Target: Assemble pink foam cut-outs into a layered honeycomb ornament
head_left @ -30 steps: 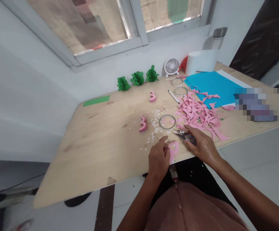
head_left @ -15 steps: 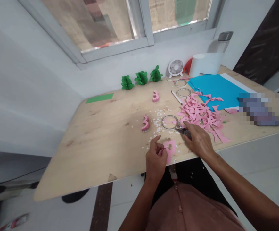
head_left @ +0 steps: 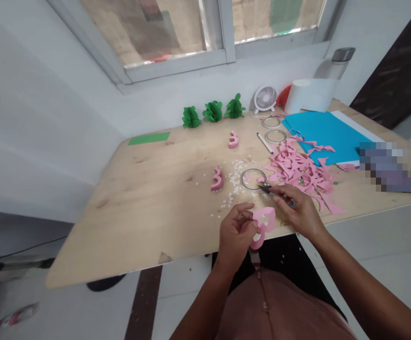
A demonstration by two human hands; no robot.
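My left hand [head_left: 239, 232] pinches a pink paper cutout [head_left: 266, 215] with openings in it, just over the front edge of the table. A small dark pair of scissors [head_left: 264, 189] is gripped in my right hand [head_left: 300, 210], its tips pointing left towards a metal ring [head_left: 241, 180] that lies on the table. Pink scraps show inside that ring. To the left of it rests a stacked pink paper piece [head_left: 217, 179] shaped like a 3, and a similar pink piece [head_left: 233, 140] lies farther back. Tiny white paper bits [head_left: 237, 174] are scattered between them.
A heap of pink paper scraps [head_left: 297, 163] lies right of the ring, beside blue sheets [head_left: 327, 132]. At the back are green paper decorations [head_left: 213, 111], a small white fan [head_left: 265, 98], two more rings [head_left: 276, 136] and a pen [head_left: 264, 143]. A green strip [head_left: 149, 138] lies back left.
My left hand has lifted the pink cutout off the tabletop and turned it, so its openings show. My right hand has raised the scissors slightly. The view has shifted a little.
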